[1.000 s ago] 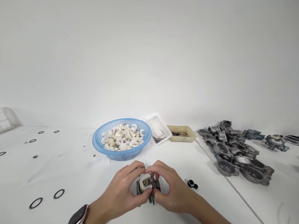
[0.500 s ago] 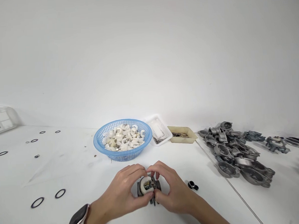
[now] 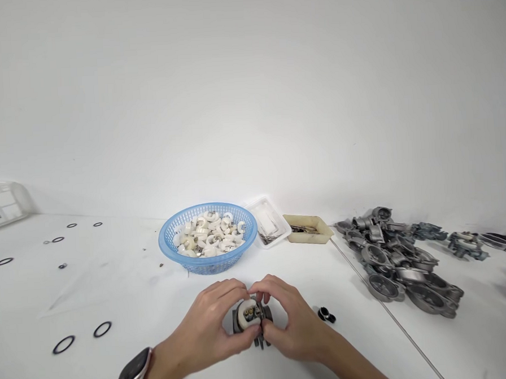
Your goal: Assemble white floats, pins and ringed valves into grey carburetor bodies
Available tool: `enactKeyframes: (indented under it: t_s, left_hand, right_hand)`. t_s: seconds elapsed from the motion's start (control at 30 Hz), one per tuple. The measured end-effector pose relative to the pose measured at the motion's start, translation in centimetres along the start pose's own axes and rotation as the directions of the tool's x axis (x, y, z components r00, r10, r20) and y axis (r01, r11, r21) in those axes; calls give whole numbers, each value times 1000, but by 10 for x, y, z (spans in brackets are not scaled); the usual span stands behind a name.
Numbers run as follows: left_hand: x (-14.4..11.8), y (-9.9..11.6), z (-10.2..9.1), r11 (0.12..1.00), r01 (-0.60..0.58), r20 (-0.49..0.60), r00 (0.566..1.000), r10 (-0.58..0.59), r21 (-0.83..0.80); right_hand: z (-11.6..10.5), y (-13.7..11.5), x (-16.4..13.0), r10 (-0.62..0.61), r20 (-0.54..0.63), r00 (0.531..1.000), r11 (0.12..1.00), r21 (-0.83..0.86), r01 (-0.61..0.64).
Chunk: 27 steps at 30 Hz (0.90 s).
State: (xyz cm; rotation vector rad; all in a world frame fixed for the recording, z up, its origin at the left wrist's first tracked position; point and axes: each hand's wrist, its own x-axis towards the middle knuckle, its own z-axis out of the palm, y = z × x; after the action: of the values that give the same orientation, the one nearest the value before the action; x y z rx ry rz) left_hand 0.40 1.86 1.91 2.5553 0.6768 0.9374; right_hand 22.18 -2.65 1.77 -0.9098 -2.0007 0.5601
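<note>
White table (image 3: 126, 286), white wall (image 3: 247, 88).

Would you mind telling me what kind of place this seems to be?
Probably a small-parts assembly bench in a workshop. A pile of grey cast metal housings lies on the white table, a blue basket holds white plastic rings, and black O-rings lie loose.
</note>
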Motion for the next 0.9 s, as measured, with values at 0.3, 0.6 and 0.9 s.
enactKeyframes:
  t_s: [0.3,0.6,0.9]
  left_hand:
    - [1,2,0,1000,-16,-8,1000,16,3]
    - [1,3,0,1000,-22,-10,1000,22,-3]
    - [0,4,1,1000,-27,-5,1000,27,15]
  right_hand:
    - [0,-1,0,-10,-5,1000,1000,-7,10]
    - [-1,-1,0,-4,-12,1000,1000,-10,4]
    - [1,-1,0,-43,-32,999,998,-38,42]
